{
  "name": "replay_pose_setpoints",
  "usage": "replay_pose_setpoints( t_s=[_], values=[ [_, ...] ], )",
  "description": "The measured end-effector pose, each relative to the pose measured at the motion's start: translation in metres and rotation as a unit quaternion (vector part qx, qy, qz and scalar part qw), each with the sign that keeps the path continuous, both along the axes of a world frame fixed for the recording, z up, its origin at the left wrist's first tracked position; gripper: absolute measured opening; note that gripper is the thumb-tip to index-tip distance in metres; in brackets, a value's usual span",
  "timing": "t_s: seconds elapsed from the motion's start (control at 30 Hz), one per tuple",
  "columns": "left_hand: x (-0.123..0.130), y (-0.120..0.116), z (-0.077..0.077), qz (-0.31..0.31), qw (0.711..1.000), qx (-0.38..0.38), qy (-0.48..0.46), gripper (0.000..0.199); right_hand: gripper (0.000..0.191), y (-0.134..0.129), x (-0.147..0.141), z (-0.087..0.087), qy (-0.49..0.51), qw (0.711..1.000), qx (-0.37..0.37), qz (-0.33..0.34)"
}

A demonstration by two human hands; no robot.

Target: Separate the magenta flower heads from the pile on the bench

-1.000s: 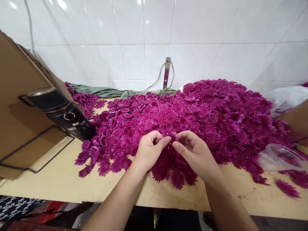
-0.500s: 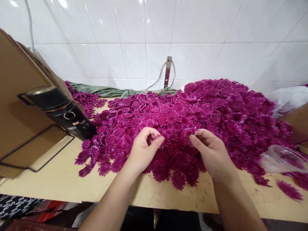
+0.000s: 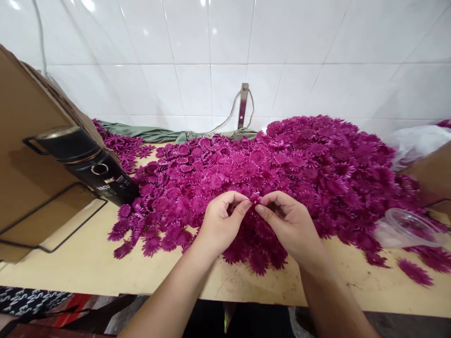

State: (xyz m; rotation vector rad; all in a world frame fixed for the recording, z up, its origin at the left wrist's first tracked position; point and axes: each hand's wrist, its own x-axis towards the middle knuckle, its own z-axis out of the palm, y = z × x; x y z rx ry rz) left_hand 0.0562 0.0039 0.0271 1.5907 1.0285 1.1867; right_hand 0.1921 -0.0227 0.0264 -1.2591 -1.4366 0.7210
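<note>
A large heap of magenta flower heads (image 3: 317, 159) covers the middle and right of the table. Over its front part, my left hand (image 3: 227, 216) and my right hand (image 3: 285, 218) meet with their fingertips almost touching. Both hands pinch a small magenta flower piece (image 3: 255, 198) between thumb and forefinger, one from each side. Its lower part blends into the heap behind, so its outline is hard to make out.
A black bottle (image 3: 91, 164) stands beside a cardboard box (image 3: 31, 141) and a wire frame on the left. At right lies a clear plastic tub (image 3: 410, 227). A metal bracket (image 3: 243, 105) is fixed to the tiled wall.
My hands have come together from apart, the right moving left and the left slightly right. The flower piece is now between both sets of fingertips. The view has shifted slightly.
</note>
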Motion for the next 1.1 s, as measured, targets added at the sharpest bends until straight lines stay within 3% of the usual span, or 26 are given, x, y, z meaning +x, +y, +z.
replay_pose_setpoints(
  t_s=[0.13,0.33,0.57,0.8,0.87,0.97,1.1],
  values=[
    [-0.001,0.000,-0.001,0.023,0.999,-0.022,-0.026,0.009,0.011,0.003,0.003,0.001,0.007,1.000,0.005,-0.009],
    [-0.025,0.008,-0.002,0.094,0.989,-0.026,-0.113,0.011,0.020,0.006,0.036,0.001,0.053,0.989,0.023,-0.139],
    [-0.009,0.003,-0.001,-0.011,0.989,-0.102,-0.107,0.017,0.016,0.000,-0.002,0.007,0.003,0.998,-0.034,0.053],
    [-0.011,0.003,-0.006,-0.070,0.969,-0.140,-0.190,0.032,0.019,0.006,0.001,0.000,0.069,0.987,-0.051,0.133],
    [-0.015,0.004,-0.007,-0.072,0.964,-0.137,-0.216,0.034,0.019,0.008,0.009,-0.003,0.134,0.984,-0.052,0.105],
    [-0.022,0.006,-0.006,-0.040,0.963,-0.127,-0.236,0.034,0.027,0.013,0.023,-0.007,0.224,0.974,-0.042,0.006],
    [-0.024,0.008,-0.005,-0.024,0.971,-0.122,-0.206,0.032,0.034,0.018,0.037,-0.007,0.225,0.971,-0.030,-0.075]
  ],
)
